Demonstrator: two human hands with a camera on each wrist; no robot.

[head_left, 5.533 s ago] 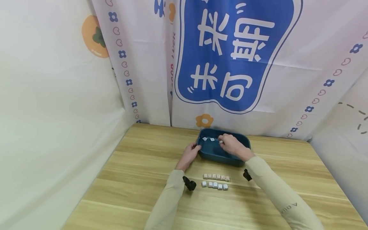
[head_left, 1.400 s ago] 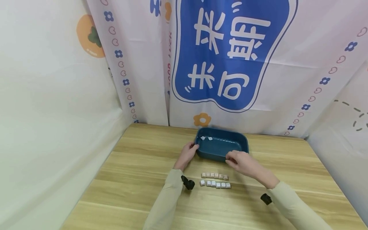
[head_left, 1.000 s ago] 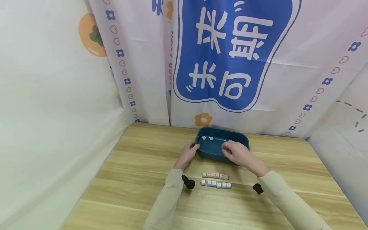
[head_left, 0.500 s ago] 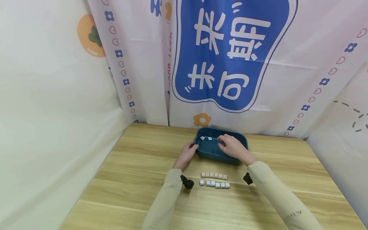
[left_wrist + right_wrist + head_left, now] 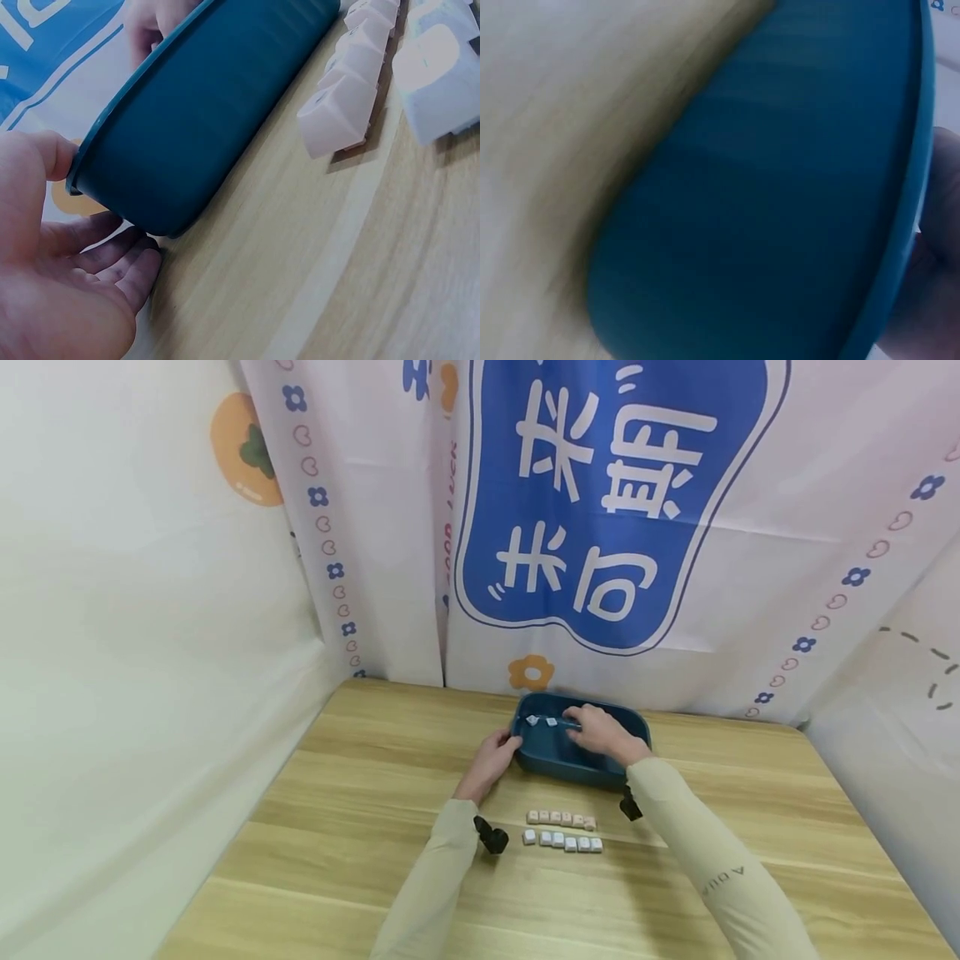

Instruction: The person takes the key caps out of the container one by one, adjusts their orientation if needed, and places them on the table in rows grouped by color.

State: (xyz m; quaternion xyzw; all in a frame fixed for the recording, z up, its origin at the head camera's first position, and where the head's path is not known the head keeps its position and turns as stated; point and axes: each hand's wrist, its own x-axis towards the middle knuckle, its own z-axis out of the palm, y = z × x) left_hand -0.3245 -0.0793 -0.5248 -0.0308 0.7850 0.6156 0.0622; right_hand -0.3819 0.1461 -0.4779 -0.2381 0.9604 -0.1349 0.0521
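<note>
A dark teal tray stands at the back of the table, with two white keycaps lying inside near its left end. My left hand holds the tray's left end, thumb at the rim and fingers low against the outer wall in the left wrist view. Over the inside of the tray is my right hand, its fingers apart and just right of the keycaps; the wall hides its fingertips in the right wrist view. In front of the tray lie a row of pinkish keycaps and a row of white keycaps.
The wooden table spreads around the tray and rows. Behind the tray hangs a printed curtain; pale cloth walls flank the table. A black wrist mount sits close to the left end of the white row.
A white keycap has joined the right end of the front row, and the tray holds fewer. My right hand has gone from the tray's front edge back inside, fingers spreading. My left hand stays put.
</note>
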